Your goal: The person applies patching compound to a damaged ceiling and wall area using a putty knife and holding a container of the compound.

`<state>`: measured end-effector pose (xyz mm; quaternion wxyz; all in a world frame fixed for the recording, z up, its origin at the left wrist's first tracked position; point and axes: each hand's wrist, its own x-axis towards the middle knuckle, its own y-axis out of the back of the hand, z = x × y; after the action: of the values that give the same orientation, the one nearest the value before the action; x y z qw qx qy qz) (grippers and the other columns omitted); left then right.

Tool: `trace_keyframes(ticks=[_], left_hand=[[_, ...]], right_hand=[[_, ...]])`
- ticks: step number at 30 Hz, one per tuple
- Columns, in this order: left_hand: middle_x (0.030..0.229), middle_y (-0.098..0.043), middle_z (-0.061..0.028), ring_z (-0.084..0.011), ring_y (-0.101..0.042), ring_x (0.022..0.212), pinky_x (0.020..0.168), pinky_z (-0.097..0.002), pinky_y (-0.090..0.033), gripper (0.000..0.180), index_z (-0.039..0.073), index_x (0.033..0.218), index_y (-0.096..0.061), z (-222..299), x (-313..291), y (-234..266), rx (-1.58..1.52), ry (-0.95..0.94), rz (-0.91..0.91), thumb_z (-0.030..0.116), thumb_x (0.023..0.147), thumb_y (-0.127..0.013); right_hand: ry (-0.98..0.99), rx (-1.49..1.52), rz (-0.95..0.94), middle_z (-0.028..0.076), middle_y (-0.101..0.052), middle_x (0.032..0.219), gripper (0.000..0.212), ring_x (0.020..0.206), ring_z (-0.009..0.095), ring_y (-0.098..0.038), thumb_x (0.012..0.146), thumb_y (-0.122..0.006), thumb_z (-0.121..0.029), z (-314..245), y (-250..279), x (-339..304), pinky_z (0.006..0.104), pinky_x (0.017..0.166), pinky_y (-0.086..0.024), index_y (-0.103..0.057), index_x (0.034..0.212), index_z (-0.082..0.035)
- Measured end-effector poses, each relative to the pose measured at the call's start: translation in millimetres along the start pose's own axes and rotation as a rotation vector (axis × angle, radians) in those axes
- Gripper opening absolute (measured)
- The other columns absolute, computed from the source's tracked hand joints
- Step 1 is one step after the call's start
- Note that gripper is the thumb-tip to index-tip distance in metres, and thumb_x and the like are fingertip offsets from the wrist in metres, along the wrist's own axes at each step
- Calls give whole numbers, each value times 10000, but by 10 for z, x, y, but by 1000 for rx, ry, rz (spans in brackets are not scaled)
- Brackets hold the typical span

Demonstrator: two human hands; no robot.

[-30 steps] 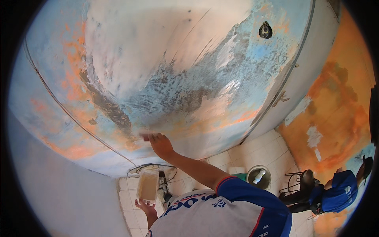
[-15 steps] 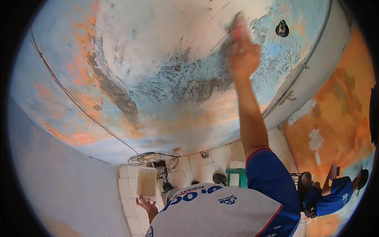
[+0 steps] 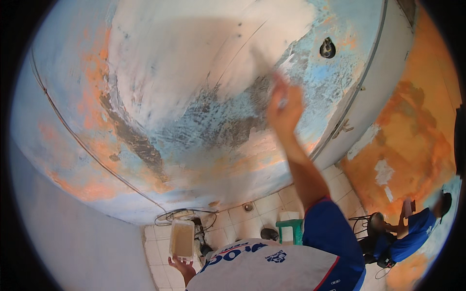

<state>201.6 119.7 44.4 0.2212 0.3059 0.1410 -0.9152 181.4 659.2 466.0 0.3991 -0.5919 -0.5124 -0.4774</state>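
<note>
Raised against the wall, my right hand (image 3: 285, 107) is closed on a putty knife (image 3: 262, 60), which is smeared by motion; a reddish patch shows at its handle. The blade lies over the lower right part of a large off-white filler patch (image 3: 170, 53). Below that patch, the wall (image 3: 223, 116) is rough, blue and grey. Down at the lower left, my left hand (image 3: 182, 266) grips the near end of a pale rectangular plastic tub (image 3: 182, 238) with beige paste in it. Some of its fingers are hidden by the tub.
An open electrical box (image 3: 327, 47) sits in the wall at upper right. Loose black cable (image 3: 206, 218) coils by the wall's foot near the tub. A green stool (image 3: 291, 230) stands on the tiled floor. At right, another person in a blue shirt (image 3: 412, 235) sits by an orange wall.
My right hand has moved left and down across the wall with the putty knife. The view has shifted slightly. My left hand still holds the tub low at the left.
</note>
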Motion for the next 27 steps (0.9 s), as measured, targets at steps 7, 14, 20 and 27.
trace_keyframes(ticks=[7, 14, 20, 27], left_hand=[[1587, -289, -78, -376, -334, 1382, 974, -670, -344, 801, 322, 1472, -242, -53, 135, -43, -8, -5, -17, 531, 835, -680], [1593, -276, -94, -373, -336, 1373, 966, -673, -342, 786, 306, 1472, -231, -65, 109, -205, 7, 13, -48, 511, 857, -676], [1547, -319, -95, -368, -358, 1354, 963, -676, -340, 745, 324, 1465, -238, -45, 58, -135, -3, 5, -47, 489, 877, -663], [1545, -324, -92, -368, -353, 1365, 974, -678, -320, 734, 331, 1465, -237, -49, 58, 4, -2, 15, -20, 504, 882, -648]], right_hand=[[106, -300, 118, 109, -699, 792, 253, 803, 327, -625, 879, -658, -116, 434, -27, 1749, 438, 712, -513, -762, 1109, -105], [180, 94, -502, 158, -649, 1205, 559, 1021, 356, -641, 939, -606, -141, -357, -758, -1294, 470, 796, -552, -466, 1475, -72], [-15, 292, -910, 89, -673, 916, 556, 812, 292, -617, 830, -633, -73, -1032, -214, -2069, 422, 720, -536, -595, 1375, -174], [12, -7, 195, 137, -725, 1029, 226, 924, 316, -655, 937, -588, -114, 122, -44, 916, 414, 820, -511, -725, 1086, -14]])
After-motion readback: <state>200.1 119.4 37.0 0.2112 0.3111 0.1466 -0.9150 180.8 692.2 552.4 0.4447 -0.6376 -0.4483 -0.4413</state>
